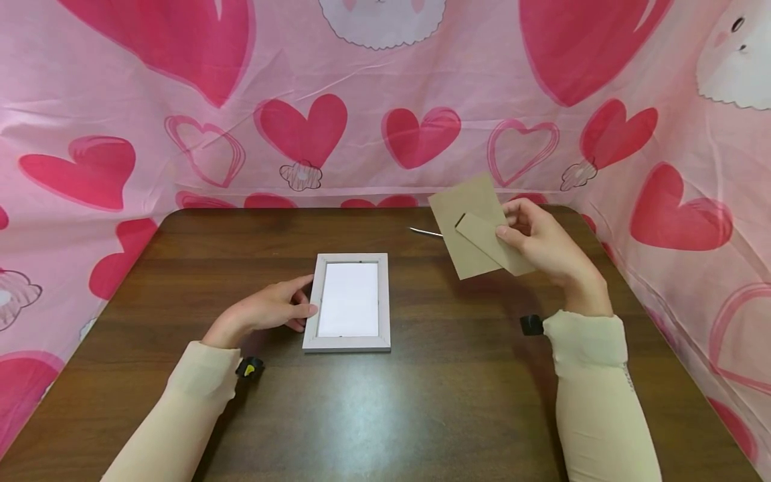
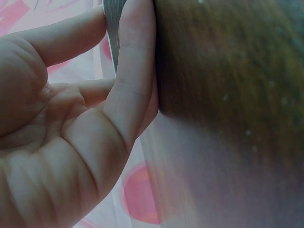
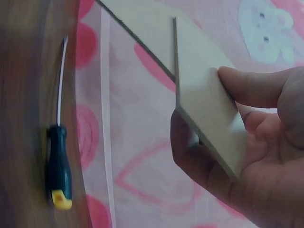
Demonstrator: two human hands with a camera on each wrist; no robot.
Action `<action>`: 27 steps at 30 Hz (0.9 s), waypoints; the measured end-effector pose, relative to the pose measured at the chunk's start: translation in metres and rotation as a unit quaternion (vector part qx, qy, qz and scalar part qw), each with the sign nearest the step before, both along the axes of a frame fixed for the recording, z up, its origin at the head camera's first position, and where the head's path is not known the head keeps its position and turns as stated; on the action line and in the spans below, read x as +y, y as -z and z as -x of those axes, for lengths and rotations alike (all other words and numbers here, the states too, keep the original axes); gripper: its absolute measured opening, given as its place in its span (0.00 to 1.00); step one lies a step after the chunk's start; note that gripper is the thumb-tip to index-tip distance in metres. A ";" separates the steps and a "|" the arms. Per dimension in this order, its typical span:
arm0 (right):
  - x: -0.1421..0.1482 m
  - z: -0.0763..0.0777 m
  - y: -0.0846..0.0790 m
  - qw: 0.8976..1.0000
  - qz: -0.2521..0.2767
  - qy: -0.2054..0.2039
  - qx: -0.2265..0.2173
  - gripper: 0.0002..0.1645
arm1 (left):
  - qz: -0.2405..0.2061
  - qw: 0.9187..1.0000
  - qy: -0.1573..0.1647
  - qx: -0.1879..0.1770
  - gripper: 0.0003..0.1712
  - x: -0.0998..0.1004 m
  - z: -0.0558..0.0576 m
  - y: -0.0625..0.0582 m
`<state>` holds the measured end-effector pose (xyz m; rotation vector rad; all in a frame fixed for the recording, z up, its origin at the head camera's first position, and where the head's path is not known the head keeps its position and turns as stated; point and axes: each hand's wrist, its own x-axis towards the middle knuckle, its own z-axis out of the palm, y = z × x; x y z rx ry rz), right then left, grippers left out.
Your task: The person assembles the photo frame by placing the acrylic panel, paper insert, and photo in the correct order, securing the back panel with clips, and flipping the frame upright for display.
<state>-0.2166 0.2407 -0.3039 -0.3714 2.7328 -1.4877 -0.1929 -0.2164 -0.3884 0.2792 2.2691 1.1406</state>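
Note:
A white-grey picture frame [image 1: 346,347] lies flat on the table, white inside its border. My left hand [image 1: 274,305] holds its left side, thumb on the border and fingers along the edge. In the left wrist view the hand [image 2: 90,114] covers most of the frame's edge [image 2: 113,28]. Raised at the right, my right hand [image 1: 545,242] pinches a brown backing board [image 1: 460,214] by its stand leg [image 1: 484,235], which sticks out aslant. The right wrist view shows thumb and fingers of the hand [image 3: 266,123] on either side of the leg [image 3: 204,95].
A screwdriver [image 3: 58,161] with a dark and yellow handle lies on the table by its far edge; in the head view only its shaft [image 1: 424,231] shows past the board. The brown wooden table [image 1: 421,402] has pink heart-patterned cloth [image 1: 361,80] behind it and at the sides.

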 end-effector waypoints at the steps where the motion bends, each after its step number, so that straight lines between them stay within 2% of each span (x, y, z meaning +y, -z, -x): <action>1: -0.004 0.000 0.000 1.000 0.009 -0.004 0.000 0.16 | 0.001 1.000 0.000 0.000 0.44 0.000 0.000 0.000; 7: -0.025 0.000 0.003 0.997 0.068 -0.021 -0.014 0.16 | 0.003 1.000 0.001 -0.002 0.45 0.001 0.000 -0.001; 13: -0.048 0.000 0.007 0.989 0.138 -0.035 -0.045 0.17 | 0.005 1.000 0.002 -0.002 0.45 0.000 0.000 -0.001; 19: -0.072 -0.002 0.013 0.983 0.165 -0.048 -0.069 0.17 | 0.005 1.000 0.001 -0.003 0.45 0.000 0.001 -0.001; 27: -0.105 -0.006 0.026 0.976 0.188 -0.047 -0.095 0.19 | 0.008 1.000 0.004 -0.004 0.45 -0.001 0.000 -0.002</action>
